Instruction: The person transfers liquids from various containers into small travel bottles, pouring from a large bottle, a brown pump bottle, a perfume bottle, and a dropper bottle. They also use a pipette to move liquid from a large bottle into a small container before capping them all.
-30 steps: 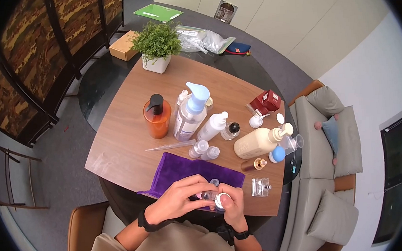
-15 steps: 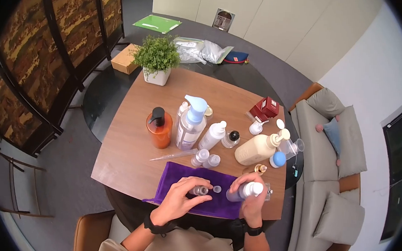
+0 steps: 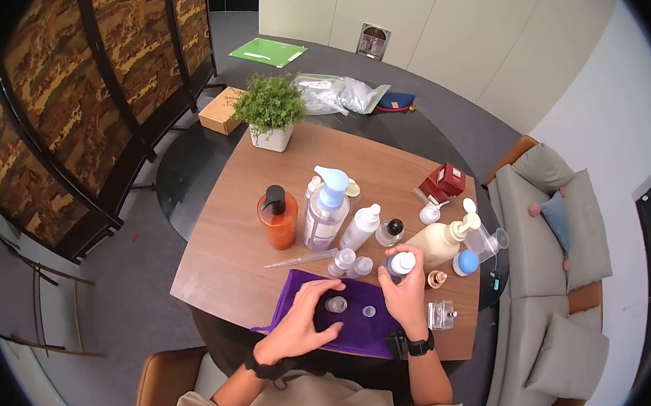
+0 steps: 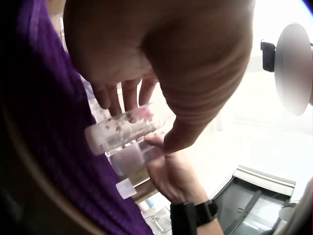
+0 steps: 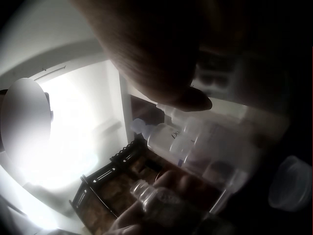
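A small clear bottle stands uncapped on a purple cloth; the left wrist view shows a pink flower print on this bottle. My left hand curves loosely beside it, thumb and fingers spread apart. To the right of the bottle, a small translucent cap sits on the cloth. My right hand grips a small bottle with a white top at the cloth's far right edge, near two small clear bottles.
Behind the cloth stand an orange pump bottle, a blue-topped pump bottle, a white bottle and a cream pump bottle. A clear dropper lies to the left. A square glass bottle lies at the right.
My hands, together at first, have moved apart. The left hand has let go of the clear bottle, now standing on the cloth. The right hand has carried the white-topped bottle away toward the back right.
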Motion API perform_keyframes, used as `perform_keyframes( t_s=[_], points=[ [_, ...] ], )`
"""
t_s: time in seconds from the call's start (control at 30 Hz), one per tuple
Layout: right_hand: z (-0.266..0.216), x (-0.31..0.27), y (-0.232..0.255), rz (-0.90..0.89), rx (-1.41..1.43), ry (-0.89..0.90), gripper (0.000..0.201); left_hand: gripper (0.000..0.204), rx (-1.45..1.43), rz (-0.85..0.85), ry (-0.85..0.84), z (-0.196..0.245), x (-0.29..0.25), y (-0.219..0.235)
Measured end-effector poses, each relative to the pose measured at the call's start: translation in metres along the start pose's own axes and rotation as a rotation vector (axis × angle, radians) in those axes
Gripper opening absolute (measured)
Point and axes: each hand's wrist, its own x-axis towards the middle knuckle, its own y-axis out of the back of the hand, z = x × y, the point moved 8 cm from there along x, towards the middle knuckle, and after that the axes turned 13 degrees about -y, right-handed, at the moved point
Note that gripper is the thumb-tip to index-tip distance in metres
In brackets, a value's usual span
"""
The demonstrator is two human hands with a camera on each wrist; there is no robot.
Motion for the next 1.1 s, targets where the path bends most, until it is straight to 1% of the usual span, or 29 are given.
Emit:
perform_keyframes(
  t_s=[0.03,0.1,0.13,0.17,0.2,0.23,0.27,0.3,0.37,0.4,0.47,0.5,0.53,0.57,0.6,0.67,0.7,0.73,0.8,0.83,0.9,0.93,0.97,1.03,1.1],
  points=[
    [0.003,0.001,-0.001,-0.014,-0.009,-0.015,0.05,0.068,0.002,-0.004,-0.003,0.0,-0.001,0.009],
    [0.009,0.003,-0.001,-0.023,-0.018,-0.029,0.05,0.067,-0.031,0.059,0.003,-0.003,-0.006,0.034],
    [0.012,0.004,-0.002,-0.026,0.01,-0.015,0.051,0.061,0.08,0.108,0.006,-0.004,-0.004,0.048],
    [0.012,0.004,-0.002,-0.031,0.039,0.001,0.053,0.054,0.253,0.117,-0.041,-0.004,0.001,0.06],
    [0.012,0.004,-0.003,-0.034,0.042,0.003,0.053,0.049,0.399,0.096,-0.024,-0.007,0.006,0.068],
    [0.012,0.004,-0.004,-0.05,0.085,-0.012,0.058,0.044,0.545,0.074,-0.007,-0.011,0.01,0.074],
    [0.01,0.004,-0.006,-0.066,0.128,-0.025,0.063,0.038,0.595,0.105,-0.009,-0.014,0.015,0.078],
    [0.006,0.003,-0.005,-0.067,0.13,-0.02,0.063,0.038,0.599,0.107,-0.013,-0.019,0.017,0.081],
    [-0.008,-0.005,0.001,-0.048,0.153,0.007,0.075,0.035,0.723,-0.032,0.0,-0.031,0.018,0.081],
    [-0.014,-0.006,0.004,-0.049,0.152,0.008,0.075,0.029,0.744,-0.067,0.021,-0.035,0.018,0.08],
    [-0.029,-0.011,0.015,0.008,-0.017,0.094,0.079,0.027,0.752,-0.097,0.036,-0.039,0.015,0.076],
    [-0.032,-0.014,0.019,0.011,-0.019,0.088,0.079,0.025,0.761,-0.125,0.05,-0.042,0.013,0.074],
    [-0.038,-0.018,0.023,0.02,-0.028,0.12,0.077,0.025,0.757,-0.13,0.05,-0.044,0.011,0.073],
    [-0.045,-0.023,0.028,0.028,-0.037,0.153,0.074,0.021,0.759,-0.111,0.034,-0.045,0.009,0.074],
    [-0.053,-0.028,0.033,0.029,-0.036,0.149,0.074,0.017,0.762,-0.09,0.019,-0.045,0.006,0.077],
    [-0.082,-0.044,0.042,0.105,-0.249,0.317,0.065,0.015,0.768,-0.092,0.02,-0.046,-0.002,0.083],
    [-0.082,-0.045,0.045,0.101,-0.243,0.314,0.065,0.013,0.776,-0.09,0.021,-0.045,-0.007,0.088],
    [-0.085,-0.05,0.05,0.117,-0.216,0.367,0.06,0.013,0.781,-0.092,0.031,-0.041,-0.013,0.096],
    [-0.092,-0.059,0.054,0.16,-0.2,0.45,0.051,0.014,0.726,-0.083,0.12,-0.028,-0.028,0.115],
    [-0.092,-0.06,0.053,0.153,-0.193,0.444,0.051,0.014,0.731,-0.086,0.13,-0.02,-0.036,0.122],
    [-0.093,-0.067,0.051,0.102,-0.123,0.467,0.049,0.012,0.611,0.012,0.241,-0.011,-0.054,0.138],
    [-0.095,-0.069,0.048,0.079,-0.113,0.459,0.05,0.016,0.553,0.012,0.279,-0.008,-0.061,0.141],
    [-0.1,-0.071,0.044,0.086,-0.113,0.451,0.05,0.016,0.551,0.001,0.278,0.001,-0.057,0.14],
    [-0.104,-0.07,0.018,-0.147,-0.047,0.341,0.064,0.02,0.32,0.06,0.315,0.02,-0.048,0.127],
    [-0.108,-0.067,-0.004,-0.307,0.039,0.27,0.078,0.023,0.246,0.015,0.233,0.046,-0.021,0.104]
  ],
)
